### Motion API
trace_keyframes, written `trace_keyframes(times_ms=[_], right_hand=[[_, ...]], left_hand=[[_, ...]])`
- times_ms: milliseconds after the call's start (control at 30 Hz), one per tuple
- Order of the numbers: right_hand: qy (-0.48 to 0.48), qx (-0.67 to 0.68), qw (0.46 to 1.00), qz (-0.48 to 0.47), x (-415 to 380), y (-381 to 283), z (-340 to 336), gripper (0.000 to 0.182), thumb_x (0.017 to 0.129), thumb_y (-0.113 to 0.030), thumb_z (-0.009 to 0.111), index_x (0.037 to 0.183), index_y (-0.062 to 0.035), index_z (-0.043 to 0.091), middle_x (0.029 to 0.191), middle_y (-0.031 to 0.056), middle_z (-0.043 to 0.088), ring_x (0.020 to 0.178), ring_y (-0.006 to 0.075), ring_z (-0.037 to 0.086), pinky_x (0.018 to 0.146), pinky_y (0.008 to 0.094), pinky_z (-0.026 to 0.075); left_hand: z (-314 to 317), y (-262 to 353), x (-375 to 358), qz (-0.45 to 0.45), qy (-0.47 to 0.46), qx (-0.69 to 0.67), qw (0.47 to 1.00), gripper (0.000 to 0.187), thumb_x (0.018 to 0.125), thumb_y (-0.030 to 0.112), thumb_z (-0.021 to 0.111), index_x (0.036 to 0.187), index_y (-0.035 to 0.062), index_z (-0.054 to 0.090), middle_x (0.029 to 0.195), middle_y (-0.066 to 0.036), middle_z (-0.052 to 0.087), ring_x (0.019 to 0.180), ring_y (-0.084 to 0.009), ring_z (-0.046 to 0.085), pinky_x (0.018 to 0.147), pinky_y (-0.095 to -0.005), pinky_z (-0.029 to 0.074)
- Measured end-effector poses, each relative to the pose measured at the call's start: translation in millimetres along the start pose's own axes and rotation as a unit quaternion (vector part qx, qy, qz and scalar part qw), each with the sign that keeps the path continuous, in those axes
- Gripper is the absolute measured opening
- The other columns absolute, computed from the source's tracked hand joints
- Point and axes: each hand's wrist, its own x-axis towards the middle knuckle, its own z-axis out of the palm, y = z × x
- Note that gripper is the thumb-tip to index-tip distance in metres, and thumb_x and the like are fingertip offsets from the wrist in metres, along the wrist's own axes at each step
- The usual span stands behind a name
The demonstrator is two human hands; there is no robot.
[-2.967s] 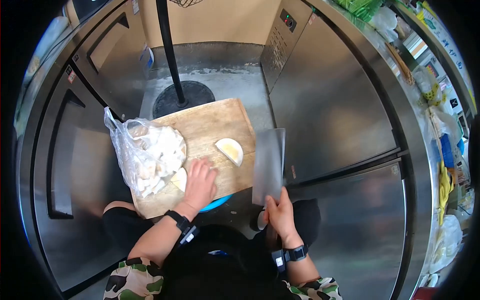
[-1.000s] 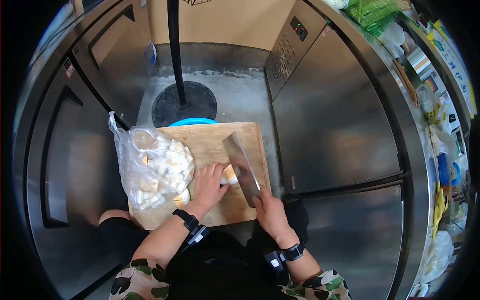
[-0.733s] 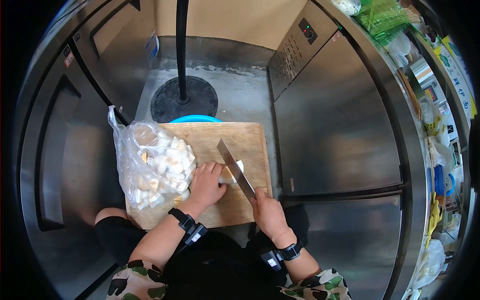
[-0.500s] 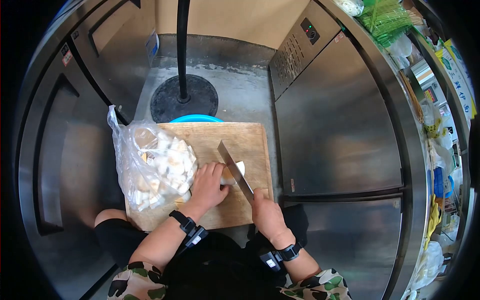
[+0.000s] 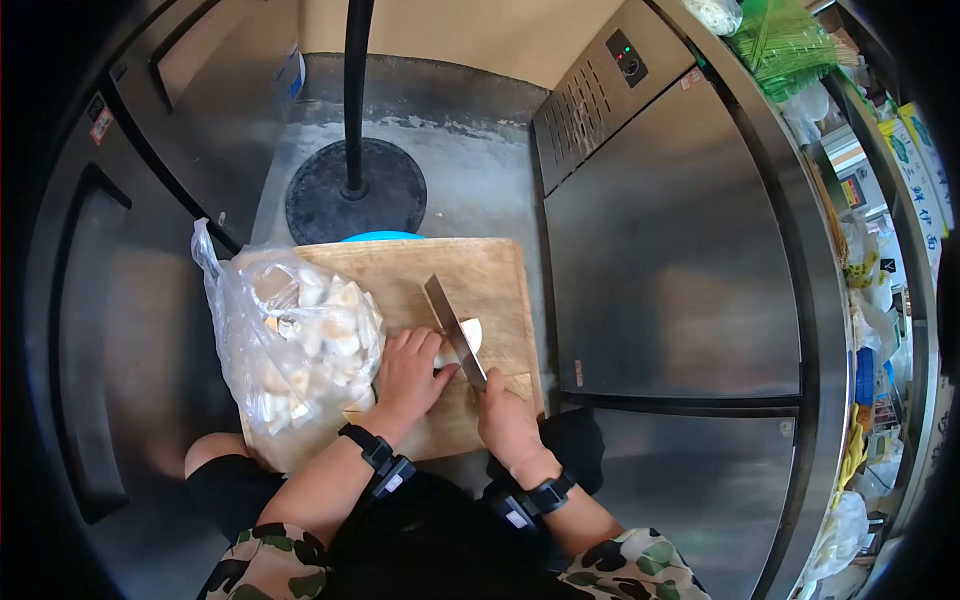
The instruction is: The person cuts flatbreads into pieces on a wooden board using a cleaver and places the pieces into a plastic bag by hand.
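A wooden cutting board (image 5: 490, 280) rests over a blue tub (image 5: 380, 237) in front of me. My left hand (image 5: 410, 375) presses down on a pale wedge of food (image 5: 468, 335) near the board's middle. My right hand (image 5: 508, 425) grips the handle of a cleaver (image 5: 453, 328), whose blade stands edge-down against the wedge, right beside my left fingertips. A clear plastic bag (image 5: 290, 335) full of pale cut pieces lies on the board's left side, touching my left hand.
Stainless steel fridge doors (image 5: 670, 250) close in on the right and the left (image 5: 100, 330). A black pole on a round base (image 5: 352, 190) stands on the concrete floor beyond the board. Bags and greens clutter a counter at the far right (image 5: 860, 240).
Three seconds ago the cleaver was held off the board's right edge and the wedge lay free. Since then my left hand has pinned the wedge and the blade has come down onto it.
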Motion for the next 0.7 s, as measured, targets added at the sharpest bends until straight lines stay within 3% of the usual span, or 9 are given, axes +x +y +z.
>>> trace_keyframes(times_ms=[167,200,333,700], right_hand=[[0.042,0.044,0.998,-0.025,55.6,-18.5,3.0,0.033,0.087,-0.003,0.056,0.117,0.0007,0.042,0.086,0.0297,0.067,0.085,0.0481,0.066,0.072,0.0557,0.053],[0.071,0.045,0.995,-0.053,51.9,-23.3,1.7,0.025,0.091,-0.007,0.054,0.112,0.0008,0.044,0.083,0.03,0.066,0.081,0.0484,0.065,0.069,0.0566,0.05],[0.084,0.059,0.994,-0.041,36.9,-6.3,13.9,0.028,0.091,-0.008,0.056,0.114,0.0013,0.044,0.087,0.0301,0.066,0.085,0.0481,0.065,0.071,0.0553,0.052],[0.128,0.089,0.986,-0.052,-54.2,-2.5,4.5,0.022,0.095,-0.011,0.054,0.109,0.0016,0.043,0.077,0.0302,0.064,0.076,0.0499,0.062,0.068,0.0576,0.048]], left_hand=[[6.7,-5.4,-9.3,0.025,0.001,0.004,1.0,0.04,0.071,0.026,0.081,0.101,0.0069,0.062,0.104,-0.008,0.061,0.099,-0.03,0.057,0.086,-0.0418,0.046],[4.2,-8.9,-12.2,0.028,-0.007,0.008,1.0,0.041,0.071,0.027,0.081,0.102,0.0069,0.062,0.104,-0.008,0.061,0.099,-0.0302,0.057,0.086,-0.0422,0.047],[6.5,-3.3,-14.9,0.011,0.038,0.028,0.999,0.049,0.07,0.031,0.083,0.106,0.0069,0.058,0.105,-0.011,0.06,0.1,-0.0306,0.057,0.088,-0.0418,0.047],[5.1,-10.4,-35.8,-0.053,0.041,-0.084,0.994,0.04,0.071,0.013,0.079,0.102,0.0057,0.054,0.102,-0.014,0.058,0.098,-0.0357,0.059,0.082,-0.0437,0.05]])
